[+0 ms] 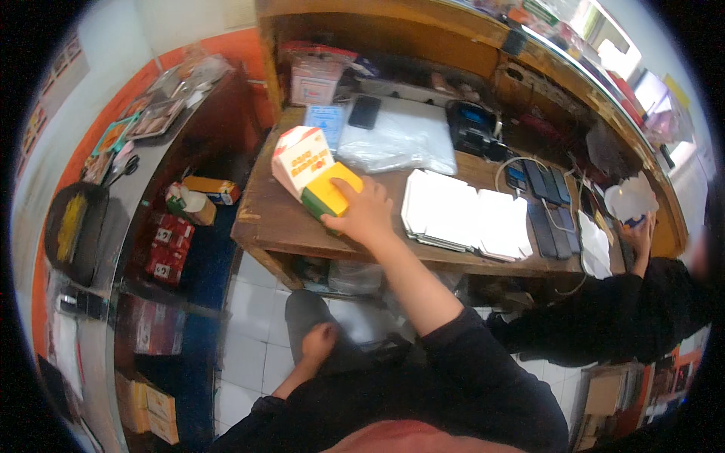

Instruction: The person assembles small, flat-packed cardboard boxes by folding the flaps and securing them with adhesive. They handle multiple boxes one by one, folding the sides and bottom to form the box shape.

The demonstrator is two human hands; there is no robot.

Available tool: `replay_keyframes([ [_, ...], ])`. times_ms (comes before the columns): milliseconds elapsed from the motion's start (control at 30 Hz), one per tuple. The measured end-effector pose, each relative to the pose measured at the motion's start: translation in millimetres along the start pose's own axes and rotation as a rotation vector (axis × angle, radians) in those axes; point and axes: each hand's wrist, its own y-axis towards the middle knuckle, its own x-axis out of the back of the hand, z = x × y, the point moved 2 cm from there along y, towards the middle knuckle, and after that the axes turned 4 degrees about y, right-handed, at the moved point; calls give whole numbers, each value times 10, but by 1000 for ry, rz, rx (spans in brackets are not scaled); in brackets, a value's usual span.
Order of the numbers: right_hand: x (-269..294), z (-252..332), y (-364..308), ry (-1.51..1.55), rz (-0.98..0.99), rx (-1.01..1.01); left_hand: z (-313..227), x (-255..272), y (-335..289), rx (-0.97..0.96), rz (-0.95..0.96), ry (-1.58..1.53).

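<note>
My right hand (364,214) reaches over the near left corner of the wooden desk (260,219). Its thumb and fingers close around a yellow and green paper box (329,189). Against this box lies a white carton part with orange print (299,161); whether the two are one piece I cannot tell. My left hand (319,343) rests on my knee, its fingers curled and nothing visible in them. Right of my right hand lie two stacks of flat white card pieces (439,209), side by side.
Behind lie a plastic-wrapped white pack (396,140), a dark phone (365,112) and a black device (472,124). Several phones with cables (547,185) lie on the right. Another person's hand (640,240) holds a whitish translucent item (631,198). A cluttered shelf (140,177) stands left.
</note>
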Motion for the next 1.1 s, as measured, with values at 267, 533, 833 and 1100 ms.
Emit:
replay_keyframes([
  [267, 211, -193, -92, 79, -46, 174, 27, -13, 85, 34, 29, 6],
  [533, 959, -1692, -722, -66, 238, 56, -86, 41, 39, 44, 26, -13],
  [833, 1156, -1955, -531, 140, 418, 89, -119, -60, 143, 21, 85, 90],
  [1100, 1093, -1695, -618, -251, 148, 180, 1, -102, 155, -11, 88, 54],
])
